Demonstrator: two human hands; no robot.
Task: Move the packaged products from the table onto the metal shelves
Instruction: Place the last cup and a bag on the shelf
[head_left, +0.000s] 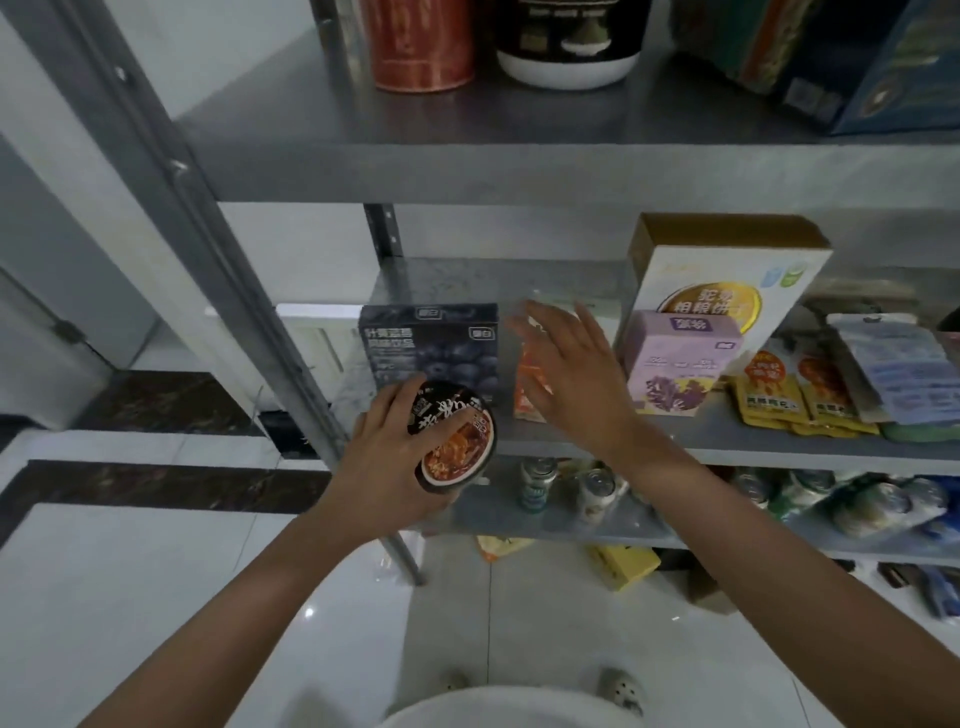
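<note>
Grip, head view: left hand (395, 457) has fingers and thumb curled round a round paper noodle bowl (452, 436) with a black-and-red printed lid. The bowl is tipped so the lid faces the camera. Right hand (566, 374) has its fingers straight and spread and holds nothing. It is motion-blurred, so whether it touches anything cannot be told.

Location of item: the noodle bowl sits at the front lip of the grey middle metal shelf (727, 447), not yet set down.

Neighbours on that shelf:
- dark rectangular blueberry-print box (431, 348), at 12 o'clock of the bowl, just behind it;
- small orange carton (530, 395), at 3 o'clock of the bowl, partly hidden by the right hand;
- lilac cardboard box (675, 364), at 3 o'clock of the carton;
- tall white box with a gold disc (727, 275), behind the lilac one;
- yellow sachets (789, 405), further toward 3 o'clock.

Hazards, as judged:
- The free spot looks tight, so a bowl pushed in could shove the dark box back or topple the orange carton.
- If let go while tipped, or left overhanging the lip, the bowl could roll off onto the cans (537, 483) on the shelf below.
- A sweep of the right hand might upset the carton.
</note>
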